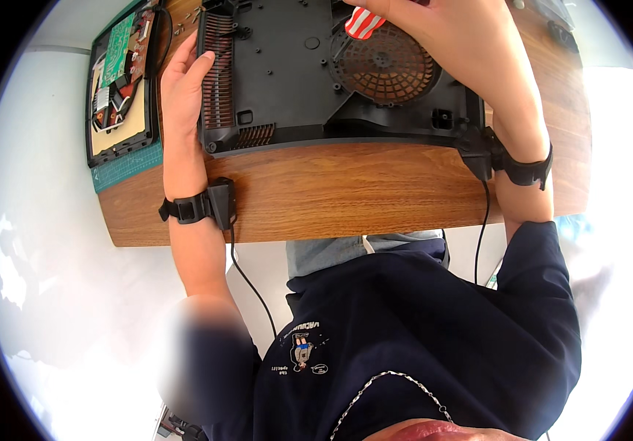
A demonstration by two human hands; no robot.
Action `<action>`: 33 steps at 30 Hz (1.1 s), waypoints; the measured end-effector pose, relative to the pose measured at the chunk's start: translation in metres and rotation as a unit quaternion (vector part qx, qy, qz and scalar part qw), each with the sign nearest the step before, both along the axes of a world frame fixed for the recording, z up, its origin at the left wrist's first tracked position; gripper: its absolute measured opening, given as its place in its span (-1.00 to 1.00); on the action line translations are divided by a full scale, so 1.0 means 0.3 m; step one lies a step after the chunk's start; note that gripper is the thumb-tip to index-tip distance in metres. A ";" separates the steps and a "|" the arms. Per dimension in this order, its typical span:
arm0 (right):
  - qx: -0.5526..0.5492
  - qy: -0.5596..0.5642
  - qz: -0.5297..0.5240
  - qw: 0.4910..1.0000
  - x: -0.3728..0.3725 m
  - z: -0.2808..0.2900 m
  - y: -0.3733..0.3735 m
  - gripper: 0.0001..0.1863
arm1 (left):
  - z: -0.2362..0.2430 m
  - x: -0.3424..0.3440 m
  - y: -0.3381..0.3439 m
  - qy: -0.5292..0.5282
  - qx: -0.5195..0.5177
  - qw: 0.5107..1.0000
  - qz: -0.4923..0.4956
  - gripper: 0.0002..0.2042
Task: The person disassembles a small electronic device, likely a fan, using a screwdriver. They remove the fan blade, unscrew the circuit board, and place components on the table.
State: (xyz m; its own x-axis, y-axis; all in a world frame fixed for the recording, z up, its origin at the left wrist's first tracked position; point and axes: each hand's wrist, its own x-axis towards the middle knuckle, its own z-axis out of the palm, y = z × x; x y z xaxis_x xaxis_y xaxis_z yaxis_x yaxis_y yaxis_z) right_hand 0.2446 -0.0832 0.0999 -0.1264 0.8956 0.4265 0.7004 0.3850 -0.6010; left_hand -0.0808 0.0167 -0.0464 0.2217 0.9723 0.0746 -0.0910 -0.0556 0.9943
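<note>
A black plastic bottom shell (pixel 294 88) lies on the wooden table in front of me, its ribbed inside facing up. It has a slotted vent along the left side and a round fan grille (pixel 386 70) at the right. My left hand (pixel 184 84) grips the shell's left edge, thumb over the rim and fingers along the outside. Above the grille, my right hand (pixel 423 18) pinches a red-and-white striped piece (pixel 365 23) that looks like cloth or soft wrapping. The upper picture edge cuts off part of this hand's fingers.
At the left, an opened black casing (pixel 90 140) with a green circuit board (pixel 118 51) rests on a green cutting mat (pixel 136 163). Small screws (pixel 179 29) lie between it and the shell. Cables (pixel 247 275) hang from both wrist straps. Bare wood (pixel 316 191) shows nearer me.
</note>
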 end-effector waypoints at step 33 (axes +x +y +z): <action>0.182 -0.051 0.131 0.973 0.019 -0.073 0.032 -0.60 | 0.000 -0.002 -0.001 0.007 0.004 1.000 0.007 -0.55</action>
State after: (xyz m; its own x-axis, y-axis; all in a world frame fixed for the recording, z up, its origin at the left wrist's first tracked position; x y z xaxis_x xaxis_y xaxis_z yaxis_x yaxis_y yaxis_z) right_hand 0.2502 -0.0735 0.0780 -0.3889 0.6180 0.6832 0.5982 0.7334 -0.3228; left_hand -0.0814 0.0165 -0.0464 0.2098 0.9745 0.0799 -0.0759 -0.0652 0.9950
